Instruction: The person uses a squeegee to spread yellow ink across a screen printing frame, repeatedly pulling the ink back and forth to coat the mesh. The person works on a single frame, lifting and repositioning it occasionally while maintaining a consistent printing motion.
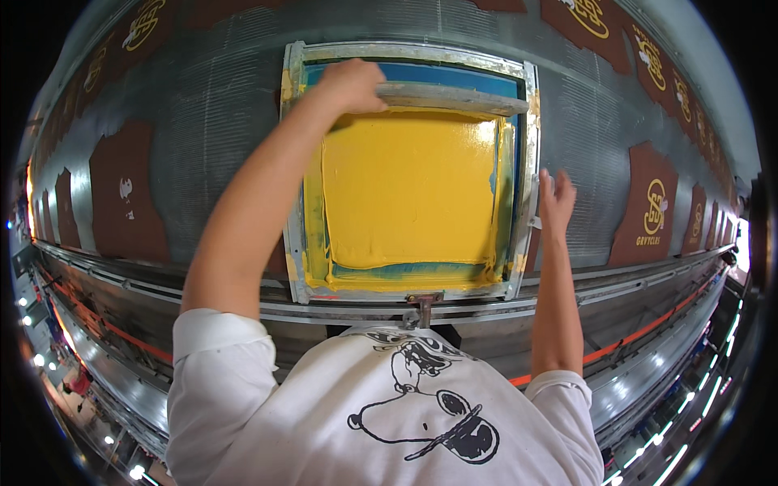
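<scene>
My left hand (351,85) grips the left end of a long grey squeegee (450,99), which lies crosswise near the far end of a screen-printing frame (528,97). Yellow ink (409,190) covers most of the screen inside, with blue mesh showing along the top, sides and bottom. My right hand (556,198) is open beside the frame's right side, its fingers apart and slightly curled; whether they touch the frame's edge I cannot tell. A metal bracket (423,306) sits at the middle of the frame's near edge.
Brown fabric panels (644,215), (121,190) with yellow or white printed designs lie in rows on the long grey table (211,73) on both sides of the frame. A metal rail (632,287) and an orange strip (130,332) run along the near side.
</scene>
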{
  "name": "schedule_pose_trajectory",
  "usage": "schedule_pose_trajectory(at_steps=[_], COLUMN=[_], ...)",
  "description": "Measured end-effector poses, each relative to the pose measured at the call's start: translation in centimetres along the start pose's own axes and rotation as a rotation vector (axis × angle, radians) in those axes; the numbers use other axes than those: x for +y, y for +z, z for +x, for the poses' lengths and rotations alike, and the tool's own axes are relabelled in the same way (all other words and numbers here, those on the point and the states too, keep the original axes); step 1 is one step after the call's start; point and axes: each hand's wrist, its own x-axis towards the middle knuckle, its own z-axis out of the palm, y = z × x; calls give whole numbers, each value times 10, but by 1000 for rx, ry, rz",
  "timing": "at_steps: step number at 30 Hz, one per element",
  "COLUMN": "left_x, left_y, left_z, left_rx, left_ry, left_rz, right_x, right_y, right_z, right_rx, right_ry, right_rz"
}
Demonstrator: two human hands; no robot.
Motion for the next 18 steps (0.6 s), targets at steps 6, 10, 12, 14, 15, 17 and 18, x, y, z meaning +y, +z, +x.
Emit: schedule_pose_trajectory(at_steps=[6, 10, 12, 14, 15, 17, 18], left_x=[-37, -29, -33, -33, -36, -37, -32], left_y=[11, 11, 17, 10, 13, 24, 26], left_z=[-13, -11, -7, -6, -6, -12, -18], left_rx=[-27, -32, 21, 5, 39, 74, 87], left_ry=[-157, -200, -162, -155, -145, -132, -121], left_rz=[0, -58, -56, -33, -45, -24, -10], right_x=[-128, -168, -165, -171, -172, -166, -160], right_y=[27, 65, 68, 71, 71, 69, 66], right_z=[85, 112, 114, 114, 114, 105, 97], right_rx=[-72, -632, -572, -593, -587, -566, -553], right_ry=[-914, -636, -639, -626, -634, -651, -655], right_rz=[-372, -609, -615, -699, -680, -657, -649])
